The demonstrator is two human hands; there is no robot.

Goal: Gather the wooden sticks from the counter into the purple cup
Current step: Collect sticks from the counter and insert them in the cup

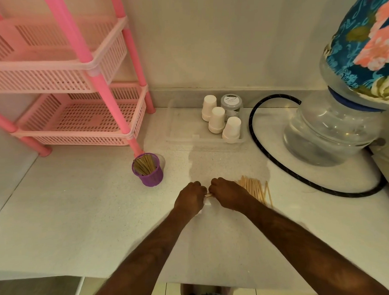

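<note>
1. Head view: pale wooden sticks (pixel 255 189) lie fanned on the counter (pixel 81 217) near its front edge; more stand in the purple cup (pixel 148 170).
2. Left hand (pixel 190 199) and right hand (pixel 227 193), fingers curled, pinch a stick between them.

Pale wall (pixel 207 36), white speckled counter (pixel 70 218), pink rack (pixel 80 69) at left w/ warm light.

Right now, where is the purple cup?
In the head view, the purple cup stands on the counter left of both hands, beside the pink rack foot.
</note>
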